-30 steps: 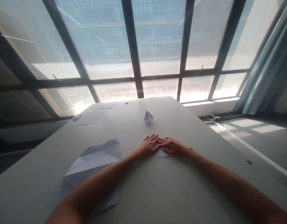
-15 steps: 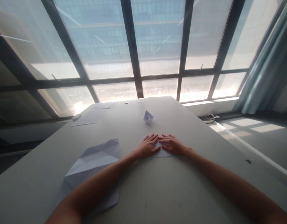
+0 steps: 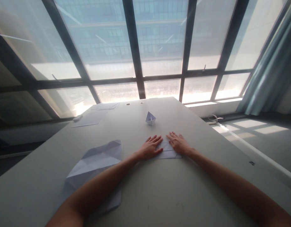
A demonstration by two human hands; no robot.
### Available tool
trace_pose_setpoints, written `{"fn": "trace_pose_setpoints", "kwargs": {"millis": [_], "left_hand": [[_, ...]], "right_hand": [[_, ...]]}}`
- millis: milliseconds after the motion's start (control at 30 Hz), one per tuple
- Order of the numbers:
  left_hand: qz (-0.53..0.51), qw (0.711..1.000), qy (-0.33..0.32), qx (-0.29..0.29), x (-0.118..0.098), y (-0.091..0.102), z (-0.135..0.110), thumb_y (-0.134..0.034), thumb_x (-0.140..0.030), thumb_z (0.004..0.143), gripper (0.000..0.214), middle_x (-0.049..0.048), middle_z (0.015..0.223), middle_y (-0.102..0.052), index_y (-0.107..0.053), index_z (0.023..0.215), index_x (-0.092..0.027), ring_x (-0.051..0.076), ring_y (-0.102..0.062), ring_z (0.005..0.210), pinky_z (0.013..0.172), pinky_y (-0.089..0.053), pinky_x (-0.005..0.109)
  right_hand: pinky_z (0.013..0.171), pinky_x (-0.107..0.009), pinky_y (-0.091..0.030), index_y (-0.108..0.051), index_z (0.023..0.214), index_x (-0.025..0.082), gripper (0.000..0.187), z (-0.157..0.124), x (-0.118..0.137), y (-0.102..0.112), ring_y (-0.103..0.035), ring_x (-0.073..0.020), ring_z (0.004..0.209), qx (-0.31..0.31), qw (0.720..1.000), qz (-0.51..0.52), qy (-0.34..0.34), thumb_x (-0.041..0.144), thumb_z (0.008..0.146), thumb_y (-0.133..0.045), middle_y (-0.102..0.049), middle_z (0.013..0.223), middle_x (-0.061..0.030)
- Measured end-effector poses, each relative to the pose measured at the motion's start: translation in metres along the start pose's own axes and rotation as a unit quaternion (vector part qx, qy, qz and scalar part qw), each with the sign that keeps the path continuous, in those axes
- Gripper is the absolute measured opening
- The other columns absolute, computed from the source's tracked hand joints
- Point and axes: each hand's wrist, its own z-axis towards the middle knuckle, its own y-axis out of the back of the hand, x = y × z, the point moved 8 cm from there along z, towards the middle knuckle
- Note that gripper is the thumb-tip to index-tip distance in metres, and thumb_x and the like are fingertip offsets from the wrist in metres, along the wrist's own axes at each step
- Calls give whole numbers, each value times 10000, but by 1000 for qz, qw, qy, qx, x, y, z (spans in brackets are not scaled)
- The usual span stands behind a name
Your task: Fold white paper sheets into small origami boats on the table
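A small folded sheet of white paper lies flat on the grey table in front of me. My left hand rests palm down on its left part, fingers stretched out. My right hand lies flat on its right part, fingers spread and pointing away from me. A strip of the paper shows between the two hands. Beyond them stands a small folded paper figure, untouched.
A large creased white sheet lies to the left, partly under my left forearm. More flat sheets sit at the table's far left corner. Tall windows rise behind the table, and a curtain hangs at right.
My right hand has slid to the right across the paper, away from my left hand, baring more of the sheet between them. My left hand has stayed in place.
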Motion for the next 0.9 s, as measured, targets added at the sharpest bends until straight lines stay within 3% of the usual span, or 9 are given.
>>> {"fn": "trace_pose_setpoints", "kwargs": {"millis": [233, 367, 467, 533, 733, 900], "left_hand": [[-4, 1000, -5, -4, -2, 2, -1, -293, -654, 980, 670, -10, 1633, -208, -267, 1561, -322, 257, -135, 1515, 1216, -115, 452], [-5, 1000, -7, -3, -3, 2, -1, -282, -658, 983, 645, -21, 1632, -210, -281, 1553, -355, 271, -135, 1514, 1212, -120, 478], [-6, 1000, -8, -2, -3, 2, -1, -300, -640, 988, 625, -34, 1632, -205, -253, 1556, -383, 282, -130, 1514, 1208, -121, 500], [-7, 1000, -10, -3, -4, 3, -1, -307, -633, 990, 632, -42, 1631, -208, -214, 1565, -385, 281, -127, 1514, 1210, -116, 501], [-8, 1000, -5, -2, -5, 4, -2, -274, -651, 986, 674, -25, 1627, -221, -204, 1577, -333, 277, -134, 1514, 1212, -126, 485], [-7, 1000, -8, 3, -6, 5, -2, -273, -650, 986, 652, -39, 1625, -228, -238, 1566, -355, 283, -136, 1513, 1210, -127, 499]], "right_hand": [[1176, -533, -220, -503, 1432, 164, 495, -2, -9, 15, -325, -286, 1447, -68, 997, 12, -39, 207, 950, -398, -415, 1533, -161], [1197, -465, -207, -531, 1408, 145, 475, -6, 13, 25, -322, -250, 1451, -94, 994, 24, 55, 242, 950, -453, -433, 1524, -150], [1200, -467, -206, -457, 1474, 195, 539, -10, 30, 19, -283, -234, 1470, -47, 988, 48, 140, 284, 943, -496, -394, 1555, -109], [1199, -479, -210, -396, 1512, 221, 592, -12, 35, 15, -275, -236, 1474, -13, 985, 62, 158, 308, 938, -513, -376, 1566, -90], [1205, -484, -182, -328, 1545, 235, 630, -8, 26, 11, -285, -248, 1469, -8, 993, 69, 96, 324, 945, -497, -376, 1567, -81], [1194, -525, -180, -383, 1520, 201, 575, -1, 5, 7, -294, -284, 1463, -34, 998, 44, 0, 299, 958, -462, -414, 1543, -115]]}}
